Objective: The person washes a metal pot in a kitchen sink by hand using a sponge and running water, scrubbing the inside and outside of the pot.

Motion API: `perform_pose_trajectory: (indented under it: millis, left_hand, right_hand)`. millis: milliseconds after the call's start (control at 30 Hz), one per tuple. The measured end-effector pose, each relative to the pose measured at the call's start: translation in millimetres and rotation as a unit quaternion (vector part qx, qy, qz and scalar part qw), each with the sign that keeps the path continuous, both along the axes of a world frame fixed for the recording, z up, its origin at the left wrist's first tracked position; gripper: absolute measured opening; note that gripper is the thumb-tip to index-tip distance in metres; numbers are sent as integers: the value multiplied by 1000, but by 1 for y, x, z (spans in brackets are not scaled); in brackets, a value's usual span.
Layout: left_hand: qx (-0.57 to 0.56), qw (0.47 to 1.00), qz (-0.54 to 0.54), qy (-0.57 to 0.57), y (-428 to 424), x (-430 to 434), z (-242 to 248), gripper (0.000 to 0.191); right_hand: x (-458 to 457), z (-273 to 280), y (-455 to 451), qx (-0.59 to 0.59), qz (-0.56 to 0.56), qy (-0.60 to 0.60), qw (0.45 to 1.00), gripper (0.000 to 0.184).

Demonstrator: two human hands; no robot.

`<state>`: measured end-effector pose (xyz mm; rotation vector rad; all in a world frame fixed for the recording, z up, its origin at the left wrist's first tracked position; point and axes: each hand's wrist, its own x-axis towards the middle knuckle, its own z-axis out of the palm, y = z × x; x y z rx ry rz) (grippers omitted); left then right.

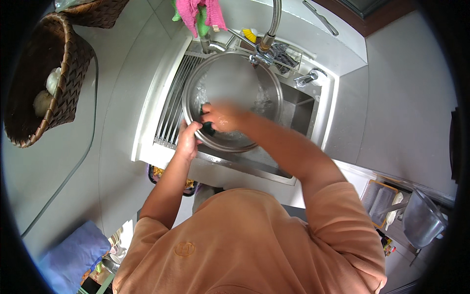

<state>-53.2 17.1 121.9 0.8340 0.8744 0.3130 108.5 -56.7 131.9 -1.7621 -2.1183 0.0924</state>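
A large round stainless steel basin (187, 79) rests over the sink (299, 110), partly on the roll-up drying rack (174, 95). My left hand (188, 141) grips the basin's near left rim, thumb on top and fingers beneath. Inside the basin, my wet right hand (222, 118) presses a dark green scouring pad (208, 128) against the left inner wall. Water glistens on the metal. A blurred grey patch covers the basin's far middle, so that part is hidden. Above the far rim hangs the faucet (261, 55) on a flexible hose.
Behind the sink stands a caddy (293, 60) with a yellow brush (249, 35). A soap dispenser (307, 78) is at the right. Pink cloth (202, 14) hangs at the back. A woven basket (69, 73) and a grey cable (91, 125) occupy the left counter. A metal pot (422, 220) sits lower right.
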Motion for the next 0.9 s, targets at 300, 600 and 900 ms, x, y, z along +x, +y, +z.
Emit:
perform_pose_trajectory:
  millis: [300,600,900]
  left_hand:
    - [107,994,13,19,12,-5,21,43]
    - [109,993,42,24,16,3,35,41]
    - [-19,1000,21,-8,16,-10,-10,42]
  right_hand:
    - [114,69,-46,-205,-306,70,927,28]
    - [227,32,-77,74,-543,354,758,49]
    - [92,14,-95,-50,-452,591,667,54]
